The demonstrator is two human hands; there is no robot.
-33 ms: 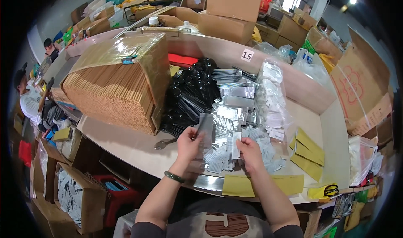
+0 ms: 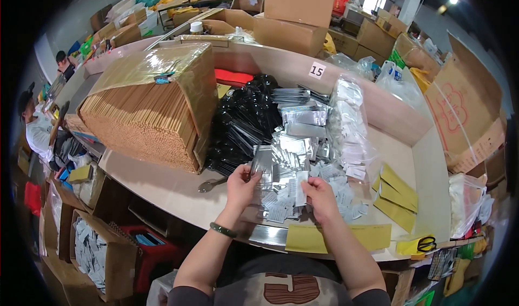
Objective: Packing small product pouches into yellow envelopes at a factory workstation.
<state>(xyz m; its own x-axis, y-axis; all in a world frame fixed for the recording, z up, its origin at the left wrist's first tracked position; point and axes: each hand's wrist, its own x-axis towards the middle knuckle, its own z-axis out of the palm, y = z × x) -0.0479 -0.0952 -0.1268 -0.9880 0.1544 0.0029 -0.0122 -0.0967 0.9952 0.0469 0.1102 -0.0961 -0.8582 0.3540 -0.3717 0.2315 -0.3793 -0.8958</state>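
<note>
My left hand (image 2: pixel 242 185) pinches a flat, see-through silvery pouch (image 2: pixel 263 159) between thumb and fingers. A small white printed slip (image 2: pixel 301 186) is gripped in my right hand (image 2: pixel 321 197), just to the right of the pouch. Beneath and beyond both hands spreads a heap of silvery packets (image 2: pixel 294 149), with loose white slips (image 2: pixel 277 211) nearest me. Black plastic-wrapped items with long thin handles (image 2: pixel 243 122) are piled behind my left hand. One spoon-shaped piece (image 2: pixel 212 185) lies on the table left of that hand.
A large carton packed with brown envelopes (image 2: pixel 143 117) stands at left on the table (image 2: pixel 157 190). Bagged white slips (image 2: pixel 348 125) lie at right, near yellow envelopes (image 2: pixel 396 198). Another yellow envelope (image 2: pixel 338 238) lies under my right forearm. Black-handled scissors (image 2: pixel 426 245) rest by the front edge.
The pouch in my left hand has tilted slightly and looks more silvery. My right hand and its slip have shifted a little left.
</note>
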